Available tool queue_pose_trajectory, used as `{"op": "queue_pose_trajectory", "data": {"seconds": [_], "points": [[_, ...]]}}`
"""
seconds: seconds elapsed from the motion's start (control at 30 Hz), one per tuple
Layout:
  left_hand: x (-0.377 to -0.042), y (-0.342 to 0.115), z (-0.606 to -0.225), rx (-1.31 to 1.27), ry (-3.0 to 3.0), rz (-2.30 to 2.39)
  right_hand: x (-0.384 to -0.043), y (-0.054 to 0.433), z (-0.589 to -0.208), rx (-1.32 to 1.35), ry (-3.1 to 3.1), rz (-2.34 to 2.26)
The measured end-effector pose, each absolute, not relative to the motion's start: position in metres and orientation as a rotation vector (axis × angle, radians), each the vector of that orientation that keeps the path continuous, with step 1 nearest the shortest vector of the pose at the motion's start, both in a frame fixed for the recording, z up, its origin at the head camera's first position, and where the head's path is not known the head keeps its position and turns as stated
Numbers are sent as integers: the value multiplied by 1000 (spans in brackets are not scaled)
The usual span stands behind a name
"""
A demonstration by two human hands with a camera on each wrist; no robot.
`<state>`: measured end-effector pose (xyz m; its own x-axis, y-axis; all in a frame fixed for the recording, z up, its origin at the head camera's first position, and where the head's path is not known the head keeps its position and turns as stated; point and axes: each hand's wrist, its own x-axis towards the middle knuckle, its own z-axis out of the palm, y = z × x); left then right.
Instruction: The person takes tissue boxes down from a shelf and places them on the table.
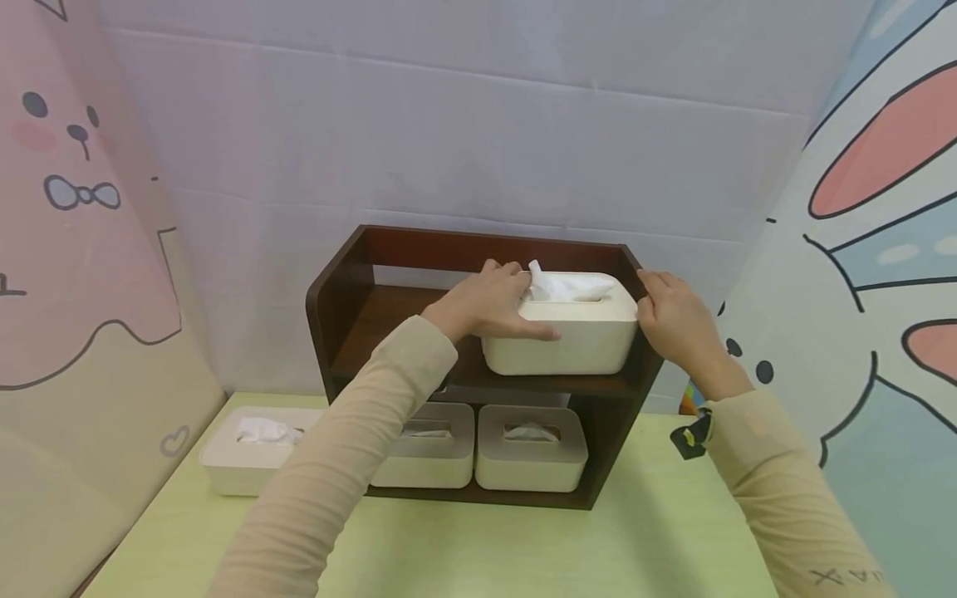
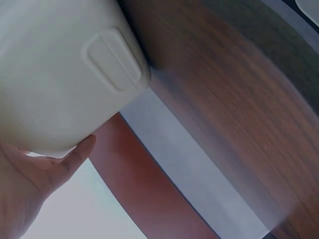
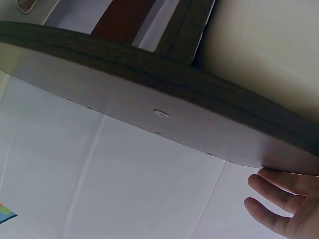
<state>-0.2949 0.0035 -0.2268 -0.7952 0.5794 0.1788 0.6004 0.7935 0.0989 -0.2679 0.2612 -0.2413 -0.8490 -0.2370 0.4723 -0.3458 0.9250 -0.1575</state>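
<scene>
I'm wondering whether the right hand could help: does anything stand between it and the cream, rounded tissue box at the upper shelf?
Yes: the dark brown, wood-look side panel stands between them. The right hand has fingers at the panel's outer face; the cream tissue box is inside.

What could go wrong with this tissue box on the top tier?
1. The upper tissue box sits close to the shelf's right side panel, so it might scrape or jam there.
2. The right hand is at that panel's edge, beside the box; its thumb might get pinched if the box shifts right.
3. The white tissue sticks up next to the left hand, so it could get snagged.
</scene>
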Motion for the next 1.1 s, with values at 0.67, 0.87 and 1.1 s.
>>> {"op": "queue_pose_trajectory", "data": {"seconds": [0.67,0.87,1.1], "points": [[-289,-7,-226,-941,-2779,-160,-272,261,-242,414,-2629,323],[-288,-12,-226,-947,-2753,-167,-273,260,-243,420,-2618,319],[-283,-16,-227,-960,-2718,-181,-274,262,-242,425,-2617,312]]}}
